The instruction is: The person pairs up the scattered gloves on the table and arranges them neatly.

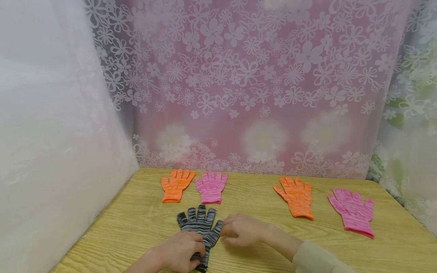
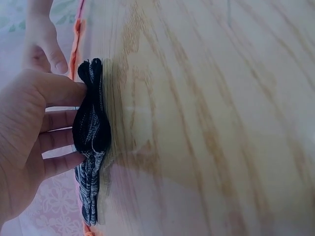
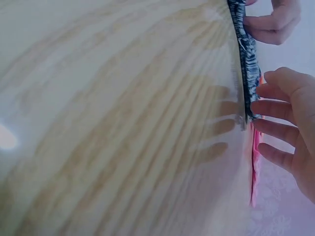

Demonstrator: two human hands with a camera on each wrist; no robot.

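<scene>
A black-and-grey striped knit glove (image 1: pixel 201 224) lies flat on the wooden table, its fingers toward the back. My left hand (image 1: pixel 181 248) rests on it near the cuff. In the left wrist view, the thumb and fingertips press on the glove's black cuff (image 2: pixel 93 130), which bulges up between them. My right hand (image 1: pixel 244 230) is beside the glove's thumb at its right edge. The right wrist view has the right hand's fingers (image 3: pixel 275 109) loosely extended, with fingertips at the striped glove (image 3: pixel 250 64); whether all of them touch it cannot be told.
Behind the striped glove lie an orange glove (image 1: pixel 176 185) and a pink glove (image 1: pixel 211 187), side by side. Another orange glove (image 1: pixel 295 197) and pink glove (image 1: pixel 353 212) lie to the right. Flowered curtain (image 1: pixel 256 94) hangs behind the table (image 1: pixel 252 189), with pale sheeting (image 1: pixel 65 125) at the left.
</scene>
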